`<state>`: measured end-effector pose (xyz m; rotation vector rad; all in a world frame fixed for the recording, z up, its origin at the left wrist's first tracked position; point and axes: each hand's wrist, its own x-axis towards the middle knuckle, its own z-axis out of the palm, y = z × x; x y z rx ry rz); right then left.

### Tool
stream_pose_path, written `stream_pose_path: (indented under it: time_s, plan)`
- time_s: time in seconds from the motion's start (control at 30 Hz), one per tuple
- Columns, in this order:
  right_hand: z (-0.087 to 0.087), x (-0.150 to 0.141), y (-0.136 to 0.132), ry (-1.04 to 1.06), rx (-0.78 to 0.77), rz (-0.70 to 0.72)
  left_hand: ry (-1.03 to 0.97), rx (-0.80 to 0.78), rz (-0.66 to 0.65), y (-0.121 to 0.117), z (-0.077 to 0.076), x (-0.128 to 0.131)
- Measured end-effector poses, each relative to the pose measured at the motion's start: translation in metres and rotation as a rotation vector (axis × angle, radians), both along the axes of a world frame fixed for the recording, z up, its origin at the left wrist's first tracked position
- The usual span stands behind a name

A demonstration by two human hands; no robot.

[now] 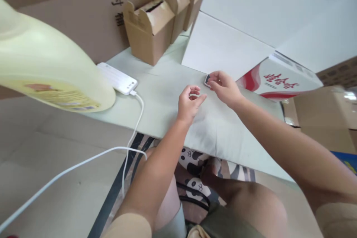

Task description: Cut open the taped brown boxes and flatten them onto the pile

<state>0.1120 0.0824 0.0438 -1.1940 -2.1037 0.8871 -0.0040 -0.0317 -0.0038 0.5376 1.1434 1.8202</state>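
Note:
My right hand (224, 87) is at the foot of the white panels, its fingers closed on a small flat rectangular object (206, 79) with a dark face and a pale edge. The fingers partly cover that object, and its kind does not show. To the left of it, my left hand (189, 105) hovers over the pale tabletop (164, 100). Its fingers are curved, with the thumb apart from them and nothing in between.
A large pale-yellow jug (55, 55) stands at the left beside a white power bank (118, 78) with a white cable (141, 115). Several brown handled cartons (150, 31) line the back. White panels (223, 44), a red-and-white box (281, 78) and an open cardboard box (320, 115) are at the right.

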Motion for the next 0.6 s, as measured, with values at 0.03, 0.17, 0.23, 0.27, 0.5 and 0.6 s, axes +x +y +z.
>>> stream_pose_path:
  time_s: [0.03, 0.17, 0.23, 0.27, 0.5, 0.6]
  plan:
    - [0.002, -0.022, 0.008, -0.028, 0.039, 0.043, 0.01, -0.045, 0.038, 0.0, -0.001, -0.005]
    - [0.016, -0.118, 0.031, -0.164, 0.291, 0.243, -0.009, -0.173, 0.079, 0.004, -0.001, -0.019]
    - [0.023, -0.164, 0.033, -0.224, 0.386, 0.346, -0.046, -0.184, 0.081, 0.006, 0.001, -0.023]
    - [0.027, -0.184, 0.033, -0.241, 0.407, 0.391, -0.063, -0.183, 0.079, 0.007, 0.002, -0.024]
    - [0.035, -0.243, 0.028, -0.349, 0.409, 0.434, -0.113, -0.184, 0.107, 0.007, 0.003, -0.033]
    - [0.03, -0.223, 0.032, -0.3, 0.401, 0.365, -0.121, -0.169, 0.108, 0.009, 0.0, -0.034]
